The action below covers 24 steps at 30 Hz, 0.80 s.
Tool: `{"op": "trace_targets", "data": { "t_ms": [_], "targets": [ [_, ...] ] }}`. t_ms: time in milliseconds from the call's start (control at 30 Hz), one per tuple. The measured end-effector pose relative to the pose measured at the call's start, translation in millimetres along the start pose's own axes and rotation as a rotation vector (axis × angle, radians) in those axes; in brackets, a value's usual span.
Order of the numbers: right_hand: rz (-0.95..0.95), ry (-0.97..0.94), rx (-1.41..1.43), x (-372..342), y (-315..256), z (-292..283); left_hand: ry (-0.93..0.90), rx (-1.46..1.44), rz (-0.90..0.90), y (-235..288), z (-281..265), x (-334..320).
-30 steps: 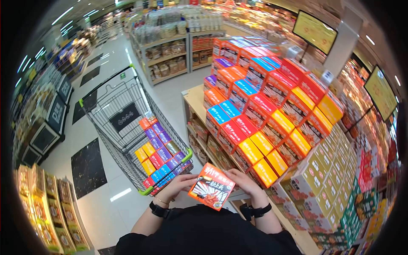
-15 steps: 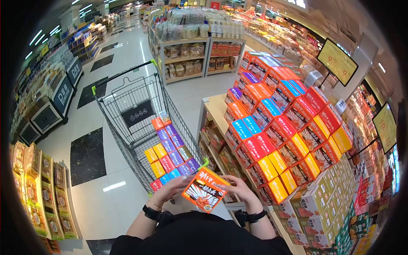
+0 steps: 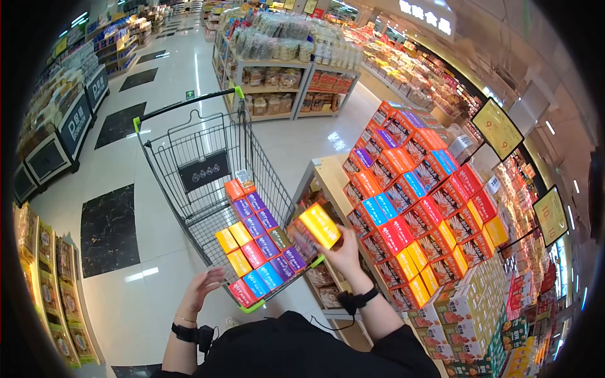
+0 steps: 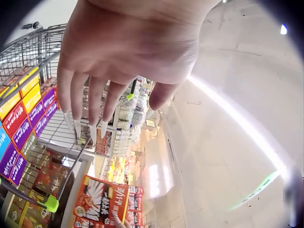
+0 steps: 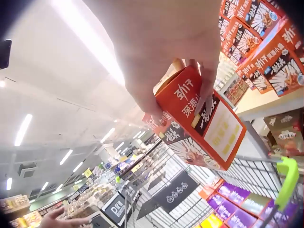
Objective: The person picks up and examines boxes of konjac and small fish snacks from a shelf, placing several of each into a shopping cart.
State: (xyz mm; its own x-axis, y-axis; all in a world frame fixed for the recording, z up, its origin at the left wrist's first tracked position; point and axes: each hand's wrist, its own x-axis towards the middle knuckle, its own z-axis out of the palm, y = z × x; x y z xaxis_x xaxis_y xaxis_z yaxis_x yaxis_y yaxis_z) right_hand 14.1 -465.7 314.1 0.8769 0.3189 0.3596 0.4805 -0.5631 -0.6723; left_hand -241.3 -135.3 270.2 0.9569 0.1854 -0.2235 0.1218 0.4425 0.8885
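Note:
In the head view my right hand [image 3: 345, 255] grips a small snack box [image 3: 320, 225] with a yellow top, holding it over the near right side of the shopping cart [image 3: 205, 169]. Its orange-red sides and dark panel show in the right wrist view, where fingers and thumb wrap the box [image 5: 202, 116] from above. My left hand [image 3: 201, 290] is off the cart's near left side, fingers extended and nothing held. The left wrist view shows those fingers [image 4: 97, 95] straight and spread. Rows of red, blue, purple and yellow boxes [image 3: 254, 252] fill the cart's near right part.
A stepped stack of similar boxes [image 3: 397, 233] stands on a wooden display to the right. Olive cartons [image 3: 463, 315] are piled closer to me. Shelves of packaged goods [image 3: 271, 82] stand beyond the cart, and a lit rack [image 3: 50, 283] is at lower left.
Both hands held the box before my body. My left hand has let go and moved left; my right hand has carried the box forward to the cart, turning its yellow top up.

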Motion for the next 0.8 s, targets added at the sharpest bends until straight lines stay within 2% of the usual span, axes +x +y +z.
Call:
{"op": "trace_targets", "data": {
  "t_ms": [100,167,200,300,367,500,567,700,800],
  "targets": [
    [-0.061,0.106,-0.180,57,3,-9,0.064,-0.009,-0.036,1,-10,-8],
    [-0.103,0.171,-0.230,94,25,-11,0.118,0.011,-0.044,0,-11,-9],
    [-0.038,0.173,-0.222,110,35,-11,0.123,0.011,-0.031,-3,-8,-8],
    [-0.076,0.233,-0.274,148,81,-8,0.196,-0.046,-0.034,-15,3,-7],
    [0.033,0.232,-0.325,165,111,-6,0.201,-0.051,-0.056,-20,13,-6],
    [0.053,0.217,-0.408,175,136,-11,0.214,-0.045,-0.080,-26,30,4],
    [0.037,0.169,-0.589,173,143,-14,0.222,-0.035,-0.076,-25,45,10],
    [0.055,0.159,-0.616,166,150,-19,0.202,0.016,-0.062,-15,77,29],
    [-0.067,0.171,-0.520,164,128,-27,0.174,0.067,-0.066,-18,87,40]
  ]
}}
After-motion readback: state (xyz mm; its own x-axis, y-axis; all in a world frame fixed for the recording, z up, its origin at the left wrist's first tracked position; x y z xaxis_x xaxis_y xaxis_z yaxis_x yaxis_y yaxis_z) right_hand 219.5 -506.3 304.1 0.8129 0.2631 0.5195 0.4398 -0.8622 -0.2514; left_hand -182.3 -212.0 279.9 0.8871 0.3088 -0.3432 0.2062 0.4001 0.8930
